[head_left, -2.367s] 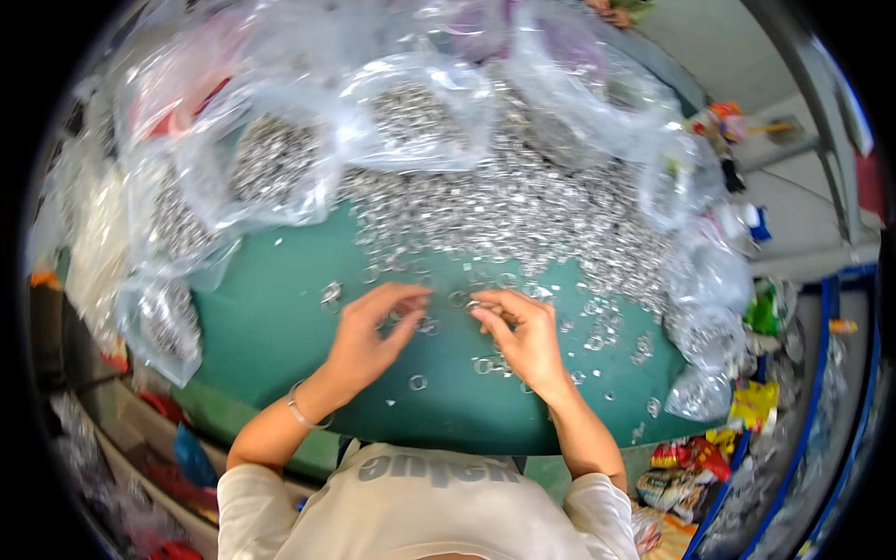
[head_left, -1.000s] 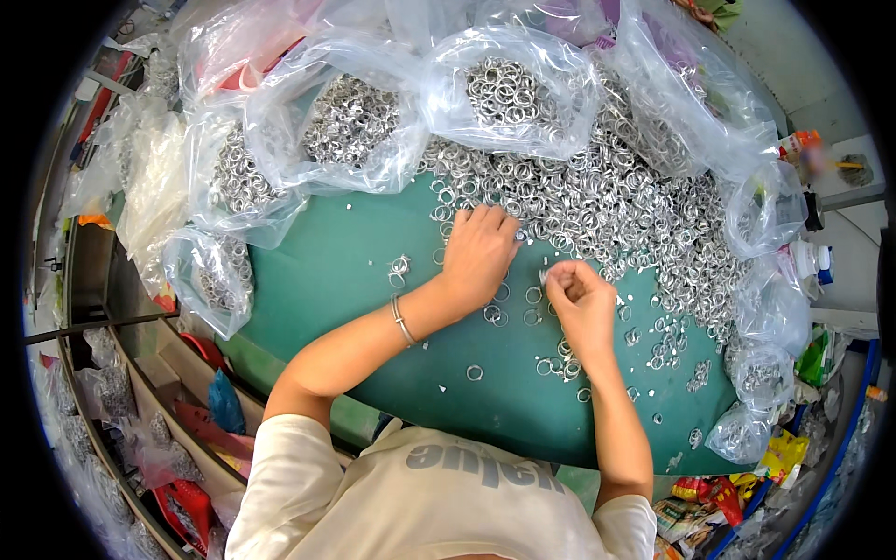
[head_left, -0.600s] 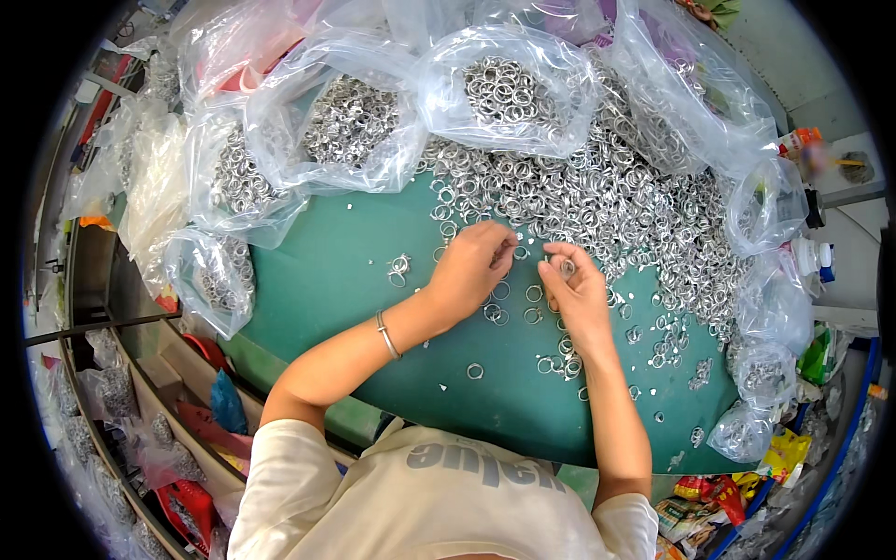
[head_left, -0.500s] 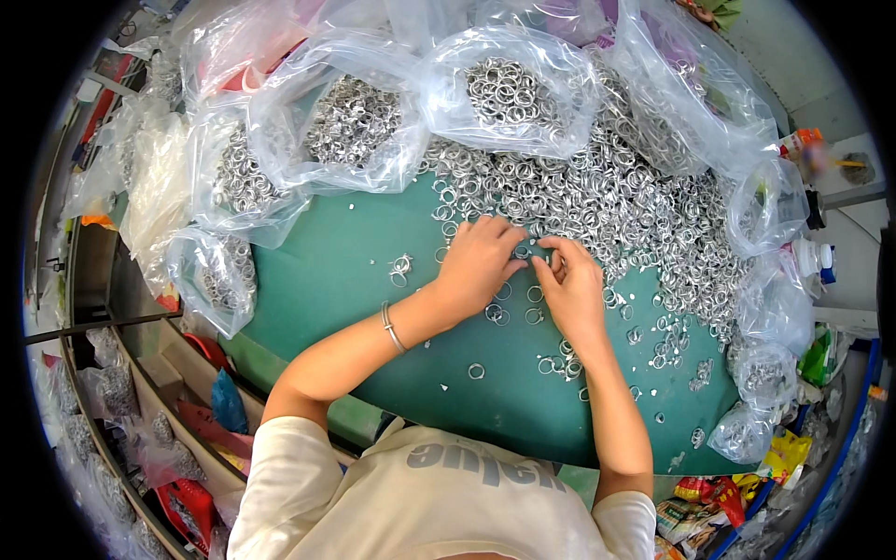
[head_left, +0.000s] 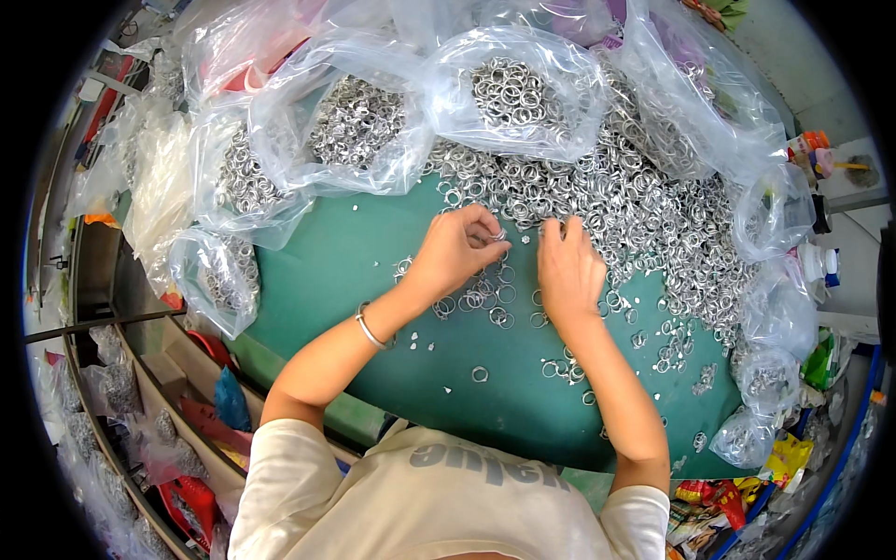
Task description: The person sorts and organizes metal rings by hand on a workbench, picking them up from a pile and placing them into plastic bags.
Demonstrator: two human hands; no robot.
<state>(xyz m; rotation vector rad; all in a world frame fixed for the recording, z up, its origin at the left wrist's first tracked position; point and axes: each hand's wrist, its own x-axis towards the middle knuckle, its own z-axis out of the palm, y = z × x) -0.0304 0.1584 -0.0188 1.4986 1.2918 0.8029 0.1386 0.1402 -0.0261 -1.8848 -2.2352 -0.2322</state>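
Nearest the body, a lone ring (head_left: 480, 374) lies on the green tabletop (head_left: 308, 271). Past it, the left hand (head_left: 455, 250) pinches a silver ring (head_left: 501, 235) between thumb and fingers, while the right hand (head_left: 571, 273) reaches the edge of the ring heap (head_left: 644, 210), whether gripping anything I cannot tell. Clear plastic bags (head_left: 583, 140) of rings stand beyond.

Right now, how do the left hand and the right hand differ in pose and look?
The left hand curls with its thumb in view, pinching a silver ring; the right hand shows its back, fingertips at the near edge of the ring pile, its grip hidden. A bracelet circles the wrist behind the left hand; none shows behind the right hand. Both are over the green table.
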